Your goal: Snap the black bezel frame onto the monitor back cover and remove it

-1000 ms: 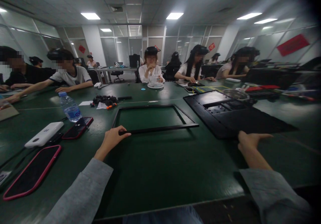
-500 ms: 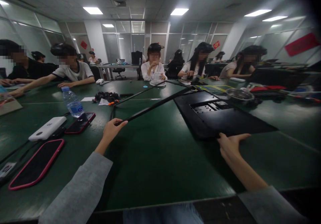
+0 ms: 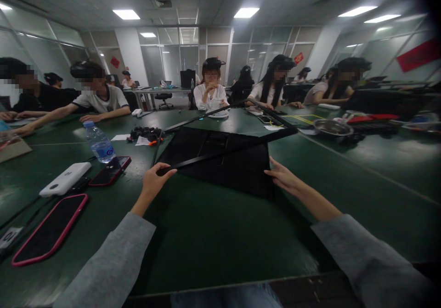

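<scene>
My left hand (image 3: 154, 182) pinches the near left corner of a thin black rectangular frame (image 3: 278, 134), which is raised at a tilt. A flat black panel (image 3: 241, 177) with a recessed section near its far side lies beneath the frame, partly behind its near bar. My right hand (image 3: 286, 178) grips the panel's right edge, thumb and fingers closed on it. The panel slants, its near right corner pointing towards me. Whether panel and frame touch cannot be made out.
On the left are a water bottle (image 3: 99, 143), a white power bank (image 3: 65, 179) with cables and two red-edged phones (image 3: 51, 230). A metal bowl (image 3: 332, 128) stands at right. Black parts (image 3: 146, 135) lie beyond the frame. Several people sit around the green table (image 3: 213, 248).
My right hand has brought the black panel leftwards from the right side to beneath the frame. The frame's far right end has swung right and nearer; my left hand stays in place.
</scene>
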`<state>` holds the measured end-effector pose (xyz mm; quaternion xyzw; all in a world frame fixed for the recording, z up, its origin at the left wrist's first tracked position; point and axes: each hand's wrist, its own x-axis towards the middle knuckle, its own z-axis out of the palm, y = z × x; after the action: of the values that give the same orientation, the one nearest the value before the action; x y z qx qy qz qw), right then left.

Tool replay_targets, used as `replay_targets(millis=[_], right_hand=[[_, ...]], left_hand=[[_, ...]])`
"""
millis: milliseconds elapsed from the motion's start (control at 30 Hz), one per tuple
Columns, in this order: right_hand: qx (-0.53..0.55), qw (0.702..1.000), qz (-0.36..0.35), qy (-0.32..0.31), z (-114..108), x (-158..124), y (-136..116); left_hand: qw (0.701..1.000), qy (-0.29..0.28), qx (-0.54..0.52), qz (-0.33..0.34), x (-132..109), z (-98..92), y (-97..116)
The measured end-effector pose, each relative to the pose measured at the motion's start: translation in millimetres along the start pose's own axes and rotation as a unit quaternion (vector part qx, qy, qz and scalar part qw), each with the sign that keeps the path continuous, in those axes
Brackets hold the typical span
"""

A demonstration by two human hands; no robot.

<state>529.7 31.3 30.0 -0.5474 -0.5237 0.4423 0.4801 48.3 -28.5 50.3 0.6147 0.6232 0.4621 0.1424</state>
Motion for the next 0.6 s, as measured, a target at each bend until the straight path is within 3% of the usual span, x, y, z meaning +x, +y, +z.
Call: replay_targets(millis=[133, 167, 233, 300, 400, 500, 600], right_hand=[[0.014, 0.969, -0.077, 0.236, -8.9, 33.9, 2.3], [0.044, 0.959, -0.086, 0.267, -13.2, 37.5, 2.5], [0.120, 0.962, -0.076, 0.234, -24.4, 38.7, 1.6], [0.168, 0.977, -0.052, 0.121, -35.4, 35.5, 0.0], [0.094, 0.994, -0.041, 0.044, -41.1, 31.8, 3.1], [-0.070, 0.987, -0.096, 0.107, -31.5, 33.4, 15.5], [-0.181, 0.949, -0.171, 0.192, -18.2, 33.7, 27.9]], left_hand=[[0.998, 0.005, 0.056, 0.033, -4.3, 0.2, 1.3], [0.996, 0.005, 0.072, 0.042, -4.8, 0.6, 1.1], [0.993, 0.000, 0.101, 0.055, -5.1, 2.4, 0.2], [0.990, -0.009, 0.124, 0.069, -4.8, 5.3, -1.6], [0.983, -0.025, 0.155, 0.095, -3.6, 10.1, -7.2], [0.976, -0.045, 0.178, 0.113, -1.2, 12.5, -15.4], [0.973, -0.067, 0.186, 0.123, 2.5, 12.5, -22.6]])
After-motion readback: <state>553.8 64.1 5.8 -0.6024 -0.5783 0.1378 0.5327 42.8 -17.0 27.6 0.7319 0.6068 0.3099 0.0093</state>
